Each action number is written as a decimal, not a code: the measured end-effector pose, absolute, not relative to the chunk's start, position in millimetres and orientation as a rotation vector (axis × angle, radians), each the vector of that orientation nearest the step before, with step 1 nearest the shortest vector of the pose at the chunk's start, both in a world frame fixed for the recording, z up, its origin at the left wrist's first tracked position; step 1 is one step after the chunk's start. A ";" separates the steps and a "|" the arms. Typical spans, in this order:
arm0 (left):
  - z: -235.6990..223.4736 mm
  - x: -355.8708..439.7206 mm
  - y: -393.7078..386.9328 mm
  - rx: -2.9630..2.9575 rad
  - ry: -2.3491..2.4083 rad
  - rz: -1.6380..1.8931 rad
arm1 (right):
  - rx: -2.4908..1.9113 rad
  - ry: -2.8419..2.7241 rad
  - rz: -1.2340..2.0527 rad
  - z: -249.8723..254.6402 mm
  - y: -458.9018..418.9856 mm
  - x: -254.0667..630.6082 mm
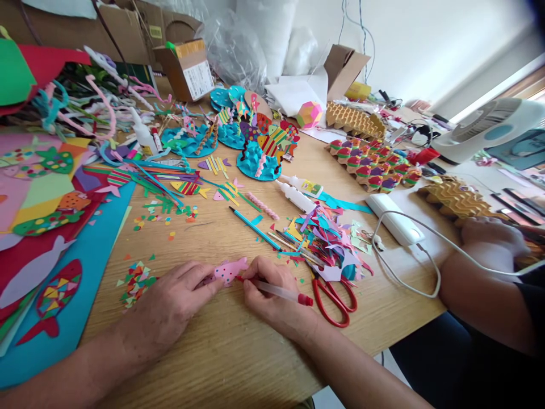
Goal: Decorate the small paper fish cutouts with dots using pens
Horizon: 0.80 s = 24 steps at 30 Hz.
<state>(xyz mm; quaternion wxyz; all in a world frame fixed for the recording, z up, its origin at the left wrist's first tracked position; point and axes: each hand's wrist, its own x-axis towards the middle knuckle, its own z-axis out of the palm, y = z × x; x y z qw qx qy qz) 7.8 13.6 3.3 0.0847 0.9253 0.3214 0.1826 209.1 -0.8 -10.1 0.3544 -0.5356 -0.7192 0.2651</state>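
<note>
Bare forearms (93,363) are reached in over the near edge of the worktop (213,363), and the two hands are set close together. The left hand (176,295) is nearly closed, with one end of a pink paper fish (226,272) gripped by its thumb and fingers; the right hand (270,289) is curled around a red pen (281,292), whose tip is held at the fish's margin, though contact cannot be made out. Just beside the right hand, red-handled scissors (332,307) are laid, their blades partly covered by heaped paper scraps (326,236). Beyond the hands a blue pen (255,228) is placed, and farther off, glue bottles (298,197). By the left hand confetti (135,281) is piled, and the worktop's left edge is covered by a blue sheet (102,233). Toward the right edge a looping cable (430,225) is plugged into a white device (394,218), and a co-worker's arm (472,284) is rested near an egg tray (460,196). The pink paper fish is positioned between the hands, toward the near edge, its tail pointed toward the right hand.
</note>
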 end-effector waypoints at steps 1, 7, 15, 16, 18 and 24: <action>3.7 8.0 13.8 2.763 0.954 0.547 | -1.386 -1.860 0.682 -10.3 -0.8 209.0; 4.7 7.9 14.5 2.775 0.950 0.563 | -1.374 -1.856 0.686 -9.6 -1.0 209.1; 6.6 9.3 15.9 2.783 0.942 0.587 | -1.372 -1.867 0.718 -7.0 -0.7 209.1; 6.6 9.3 16.0 2.783 0.944 0.579 | -1.375 -1.868 0.722 -7.1 -0.6 209.2; 6.1 9.0 15.9 2.789 0.935 0.575 | -1.380 -1.865 0.726 -7.3 -0.4 209.4; 4.6 8.5 15.3 2.800 0.930 0.609 | -1.366 -1.859 0.727 -4.6 -0.1 208.9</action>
